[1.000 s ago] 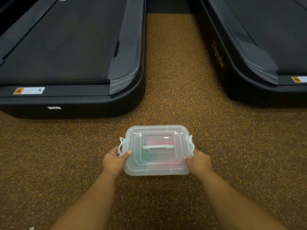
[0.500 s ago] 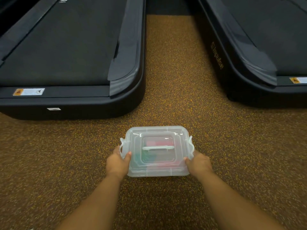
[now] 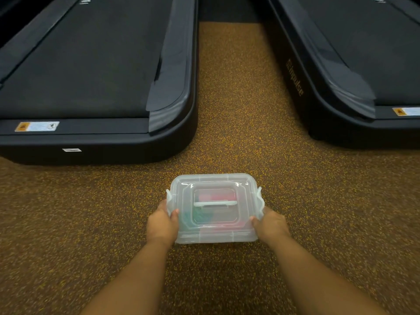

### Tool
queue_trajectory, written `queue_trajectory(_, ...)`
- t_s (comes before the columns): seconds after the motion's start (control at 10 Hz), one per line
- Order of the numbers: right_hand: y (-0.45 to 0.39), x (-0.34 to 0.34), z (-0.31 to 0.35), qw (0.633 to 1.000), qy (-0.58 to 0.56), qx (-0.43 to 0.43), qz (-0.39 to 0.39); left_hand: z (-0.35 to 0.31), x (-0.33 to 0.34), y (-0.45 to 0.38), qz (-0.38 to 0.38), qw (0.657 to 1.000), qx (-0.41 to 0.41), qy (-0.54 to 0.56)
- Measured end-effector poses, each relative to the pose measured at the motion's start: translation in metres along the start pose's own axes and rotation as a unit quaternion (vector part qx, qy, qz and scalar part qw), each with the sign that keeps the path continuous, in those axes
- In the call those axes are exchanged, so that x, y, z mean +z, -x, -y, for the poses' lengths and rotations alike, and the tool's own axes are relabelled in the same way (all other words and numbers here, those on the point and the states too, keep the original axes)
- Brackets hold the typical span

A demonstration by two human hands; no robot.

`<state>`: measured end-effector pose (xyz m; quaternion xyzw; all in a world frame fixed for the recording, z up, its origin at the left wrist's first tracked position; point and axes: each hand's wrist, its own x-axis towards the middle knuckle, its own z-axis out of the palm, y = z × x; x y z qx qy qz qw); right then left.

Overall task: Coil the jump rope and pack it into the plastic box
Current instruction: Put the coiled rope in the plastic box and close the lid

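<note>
Since a second ago my left hand (image 3: 161,225) has slid a little forward along the box's left end, up under the side latch (image 3: 169,202), while the box itself has hardly shifted. I hold the plastic box (image 3: 214,209) between both hands, lid on, over the speckled brown floor (image 3: 227,110); whether its base touches the floor I cannot tell. My left hand is wrapped around the left end with the thumb lying on the lid's edge, and my right hand (image 3: 270,226) grips the right end near the front corner, thumb tip on the lid. The white carry handle (image 3: 215,203) lies flat across the middle of the lid. Through the cloudy plastic I make out the jump rope (image 3: 213,197) only as pink and green blurs inside, pink toward the far side, green nearer my left hand. Two black treadmills flank the strip of floor ahead, one at left (image 3: 91,76), one at right (image 3: 363,64).
</note>
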<state>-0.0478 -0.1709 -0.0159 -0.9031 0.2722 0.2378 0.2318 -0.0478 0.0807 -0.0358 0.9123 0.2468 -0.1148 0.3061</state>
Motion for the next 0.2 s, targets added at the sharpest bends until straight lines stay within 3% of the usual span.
queue_trajectory(0.2, -0.0034, 0.0015, 0.0058, 0.999, 0.032, 0.016, 0.007, -0.0045, -0.0038, -0.0006, 0.031, 0.999, -0.028, -0.003)
